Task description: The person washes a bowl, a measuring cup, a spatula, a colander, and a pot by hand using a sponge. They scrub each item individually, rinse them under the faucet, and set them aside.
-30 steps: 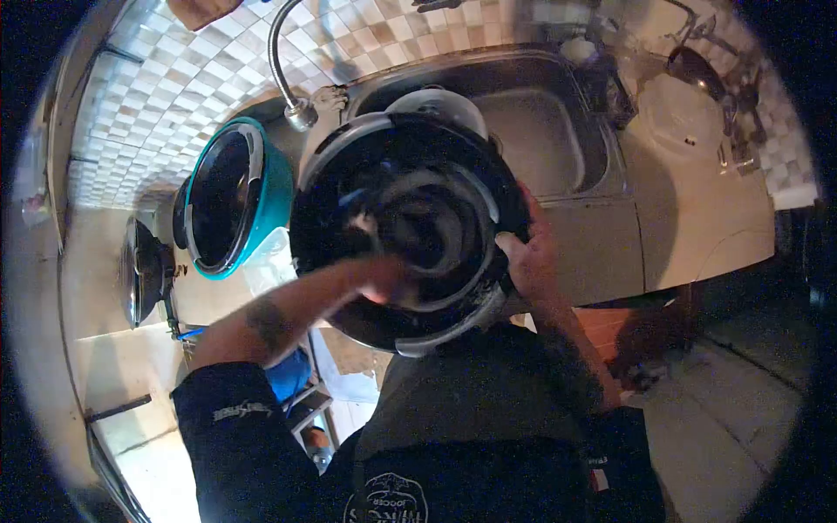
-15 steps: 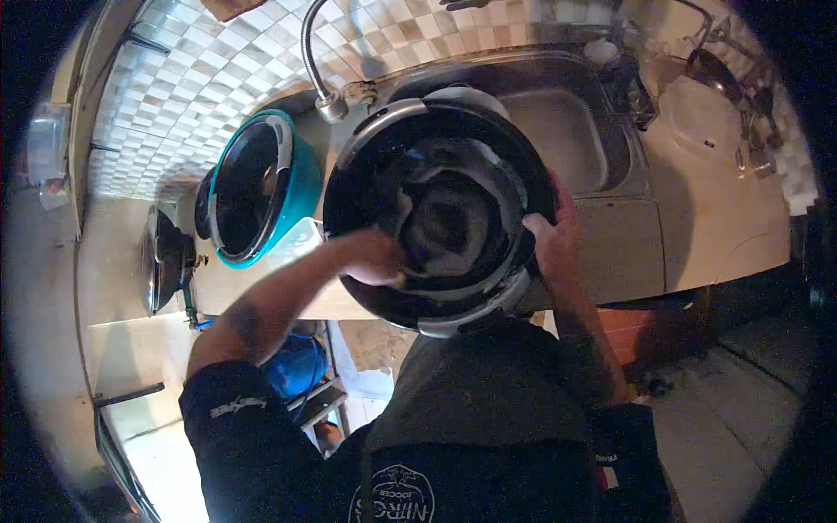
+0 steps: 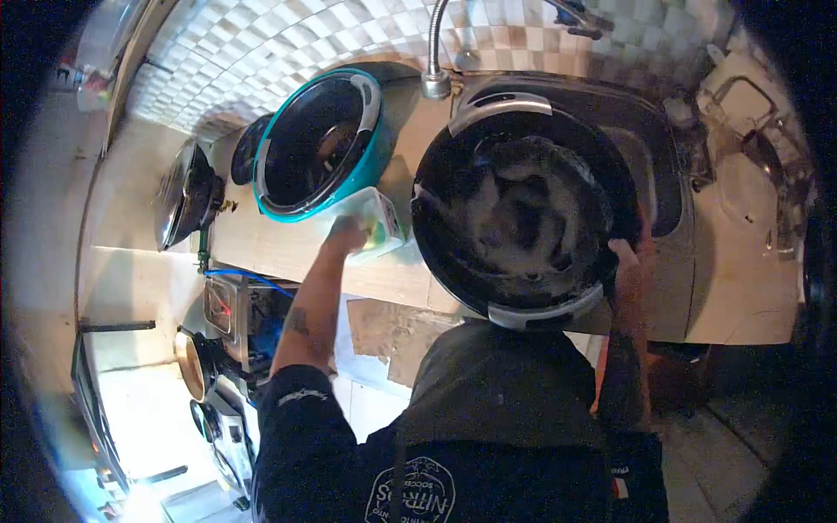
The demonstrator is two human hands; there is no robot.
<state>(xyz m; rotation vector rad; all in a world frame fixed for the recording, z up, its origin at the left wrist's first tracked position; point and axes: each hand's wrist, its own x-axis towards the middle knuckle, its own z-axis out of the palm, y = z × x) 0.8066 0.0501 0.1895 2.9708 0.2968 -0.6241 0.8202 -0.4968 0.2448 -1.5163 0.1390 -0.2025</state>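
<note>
A large black tub (image 3: 523, 292) with grey handles is tilted over the counter edge and sink, its inside streaked with whitish suds. My right hand (image 3: 624, 261) grips its right rim, thumb on the inner side. My left hand (image 3: 350, 234) is at a translucent white plastic container (image 3: 390, 209) on the counter, left of the tub. Its fingers are closed on a yellow-green sponge (image 3: 375, 234), partly hidden by the hand and the container wall.
A teal tub (image 3: 380, 161) with a black inside leans at the back left. Beyond it is a pan-like lidded vessel (image 3: 181, 196). A flexible faucet (image 3: 435, 83) hangs over the steel sink (image 3: 667, 192). Dishes and a rack (image 3: 745, 100) stand at right.
My left hand has left the inside of the black tub and moved left to the white container, with the sponge. My right hand stays on the rim. The view has shifted left.
</note>
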